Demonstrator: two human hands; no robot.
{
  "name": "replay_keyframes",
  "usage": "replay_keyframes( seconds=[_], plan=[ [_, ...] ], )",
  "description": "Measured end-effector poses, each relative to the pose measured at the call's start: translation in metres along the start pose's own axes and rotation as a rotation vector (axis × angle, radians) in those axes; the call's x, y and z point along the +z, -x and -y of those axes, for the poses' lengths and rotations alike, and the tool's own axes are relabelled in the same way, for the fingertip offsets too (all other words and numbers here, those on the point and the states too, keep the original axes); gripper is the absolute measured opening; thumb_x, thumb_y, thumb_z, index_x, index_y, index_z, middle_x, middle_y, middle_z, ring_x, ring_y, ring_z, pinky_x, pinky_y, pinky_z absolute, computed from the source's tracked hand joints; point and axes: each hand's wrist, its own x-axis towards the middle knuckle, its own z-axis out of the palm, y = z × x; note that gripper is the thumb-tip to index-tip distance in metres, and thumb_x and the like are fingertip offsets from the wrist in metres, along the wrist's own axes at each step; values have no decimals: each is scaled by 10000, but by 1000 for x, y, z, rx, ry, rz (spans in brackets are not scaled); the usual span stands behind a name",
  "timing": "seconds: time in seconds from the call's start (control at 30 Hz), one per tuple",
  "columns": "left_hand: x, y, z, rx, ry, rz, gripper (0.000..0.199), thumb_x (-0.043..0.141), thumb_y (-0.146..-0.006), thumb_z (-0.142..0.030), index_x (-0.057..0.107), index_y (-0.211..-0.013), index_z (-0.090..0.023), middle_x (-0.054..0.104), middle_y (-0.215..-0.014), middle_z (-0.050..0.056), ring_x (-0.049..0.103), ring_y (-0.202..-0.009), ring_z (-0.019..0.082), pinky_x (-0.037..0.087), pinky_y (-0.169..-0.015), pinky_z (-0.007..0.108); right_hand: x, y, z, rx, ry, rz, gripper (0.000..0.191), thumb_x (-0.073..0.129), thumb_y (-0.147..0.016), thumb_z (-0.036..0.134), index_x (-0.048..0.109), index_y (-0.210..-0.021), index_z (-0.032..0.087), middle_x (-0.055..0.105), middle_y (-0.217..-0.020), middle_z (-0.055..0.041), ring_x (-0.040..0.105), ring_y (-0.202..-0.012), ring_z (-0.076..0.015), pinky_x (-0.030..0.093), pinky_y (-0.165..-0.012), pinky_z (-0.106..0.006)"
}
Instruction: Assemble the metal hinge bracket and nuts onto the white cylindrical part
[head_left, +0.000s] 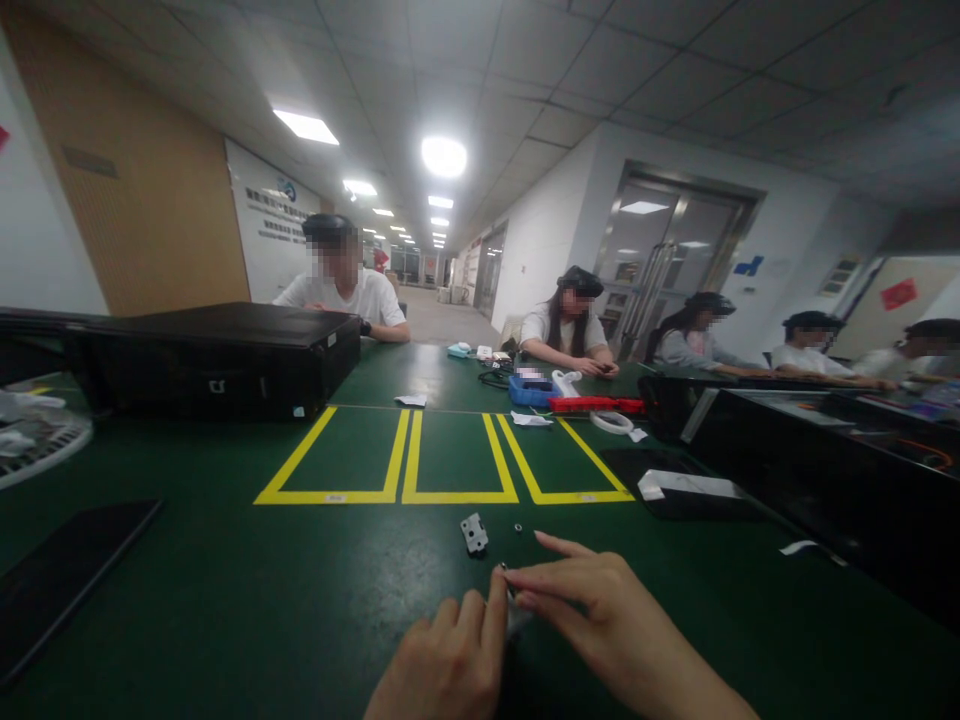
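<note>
My left hand (450,655) and my right hand (607,610) meet low in the view, just above the green table. A tiny dark metal piece (504,567) shows at the meeting fingertips; its kind is too small to make out. Under the fingers a pale object (517,618) is mostly hidden. The thumb and index finger of my right hand pinch together while another finger stretches out. My left index finger reaches to the same spot, its other fingers curled. Beyond the hands lie a grey metal bracket (474,534) with holes and a small ring-like nut (517,527).
Yellow tape (457,497) marks three bays on the green table (300,600). A black case (225,365) stands at left, an open black case (825,490) at right. A blue box (531,390), red strip (596,405) and tape roll (611,423) lie farther back. Several people sit around.
</note>
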Motion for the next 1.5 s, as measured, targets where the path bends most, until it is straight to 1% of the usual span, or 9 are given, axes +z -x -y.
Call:
replay_keyframes(
  seconds=[0.2, 0.3, 0.43, 0.5, 0.6, 0.8, 0.97, 1.13, 1.5],
  plan=[
    [-5, 1, 0, 10, -8, -5, 392, 454, -842, -58, 540, -1212, -154, 654, -872, 30, 644, -724, 169, 572, -571, 265, 3, 3, -2, -34, 10, 8, 262, 520, -921, 200, 661, -1107, 321, 691, -1005, 33, 641, -964, -214, 344, -1061, -409],
    [-6, 0, -2, 12, -4, 2, 416, 467, -835, -54, 521, -1237, -144, 662, -857, 36, 643, -704, 170, 569, -561, 262, 7, 6, -12, 57, -78, -97, 203, 554, -900, 354, 701, -1035, 312, 703, -962, 18, 570, -1088, -261, 409, -1005, -418],
    [-6, -1, -3, -30, 51, 45, 485, 443, -840, -42, 448, -1313, -152, 670, -911, 63, 652, -748, 173, 565, -605, 252, 2, 4, -39, 263, -146, -299, 255, 575, -850, 419, 731, -956, 247, 704, -969, -21, 622, -989, -258, 483, -908, -370],
    [-7, -2, 0, -57, 122, 85, 488, 425, -855, -57, 418, -1335, -148, 667, -961, 81, 656, -782, 182, 572, -632, 271, -5, 3, -61, 413, -21, -353, 241, 598, -827, 386, 728, -947, 222, 701, -974, -29, 633, -946, -249, 491, -874, -351],
    [-10, -3, 5, -92, 212, 141, 455, 397, -885, -104, 409, -1340, -133, 661, -1013, 107, 660, -817, 211, 585, -657, 337, -16, 6, -97, 648, 229, -278, 209, 557, -863, 316, 706, -977, 225, 695, -956, -14, 641, -886, -211, 512, -767, -291],
    [-19, -5, 7, -160, 305, 217, 451, 405, -894, -135, 402, -1345, -139, 648, -1071, 122, 651, -878, 239, 576, -714, 397, -30, 12, -125, 805, 459, -322, 272, 491, -903, 278, 684, -1029, 134, 636, -1033, -142, 599, -945, -303, 472, -762, -388],
    [-26, -5, 15, -230, 363, 269, 465, 392, -888, -136, 392, -1352, -148, 617, -1162, 125, 628, -965, 246, 545, -803, 422, -12, 1, -97, 712, 519, -319, 267, 497, -905, 273, 664, -1078, 158, 602, -1061, -122, 581, -938, -274, 457, -753, -352],
    [-29, -5, 21, -245, 382, 288, 489, 355, -882, -126, 362, -1370, -141, 597, -1205, 127, 613, -1007, 244, 525, -844, 423, 29, -17, -69, 390, 170, -121, 109, 675, -784, 210, 712, -886, 213, 626, -820, -7, 590, -759, -169, 435, -660, -222],
    [-22, -5, 18, -256, 347, 252, 480, 381, -878, -143, 391, -1357, -167, 621, -1170, 118, 633, -970, 227, 535, -818, 387, 39, -23, -61, 425, 142, -102, 76, 697, -712, 99, 673, -731, 169, 636, -746, 4, 576, -711, -150, 392, -594, -201]
  ],
)
